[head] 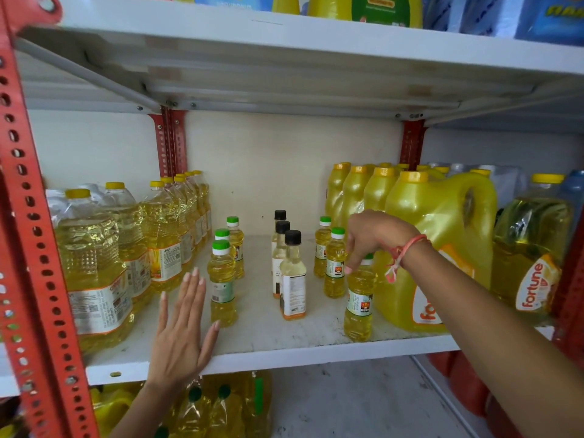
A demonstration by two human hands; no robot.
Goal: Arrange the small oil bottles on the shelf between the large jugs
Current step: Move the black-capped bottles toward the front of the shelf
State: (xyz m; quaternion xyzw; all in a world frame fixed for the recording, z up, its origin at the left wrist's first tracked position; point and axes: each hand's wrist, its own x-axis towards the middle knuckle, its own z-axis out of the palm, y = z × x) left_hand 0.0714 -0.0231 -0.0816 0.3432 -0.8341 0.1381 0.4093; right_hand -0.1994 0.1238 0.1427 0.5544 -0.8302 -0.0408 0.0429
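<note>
Shelf: a white metal shelf [252, 339] is carrying everything, hung on red perforated uprights [28, 248]
Left jugs: large clear jugs of yellow oil with yellow caps [94, 267] are standing in rows along the left side, running back toward the wall
Right jugs: opaque yellow handled jugs [439, 248] are filling the right side, the front one showing an orange and white label; a clear jug [531, 257] with a "fortune" label is sitting further right
Left row of small bottles: three green-capped small oil bottles are lining up front to back just beside the left jugs, the front one [222, 286] standing nearest the shelf edge
Middle row: three black-capped bottles of paler oil [292, 276] are standing upright one behind another in the centre of the gap
Right row: three more green-capped bottles are standing close to the yellow jugs; the front one [359, 298] is sitting upright near the shelf edge, the next [335, 263] just behind it
Right hand: the right hand [376, 238] is reaching in from the right, wrist bent down, fingers bunched over the cap of the front right bottle and pinching it from above; a pink thread band [401, 254] is circling the wrist
Left hand: the left hand [181, 330] is lying flat and open, fingers together and pointing toward the back, palm on the shelf front, thumb tip just beside the base of the front left bottle; whether it is touching cannot be told
Below: more yellow oil containers [202, 406] are showing under the shelf
</note>
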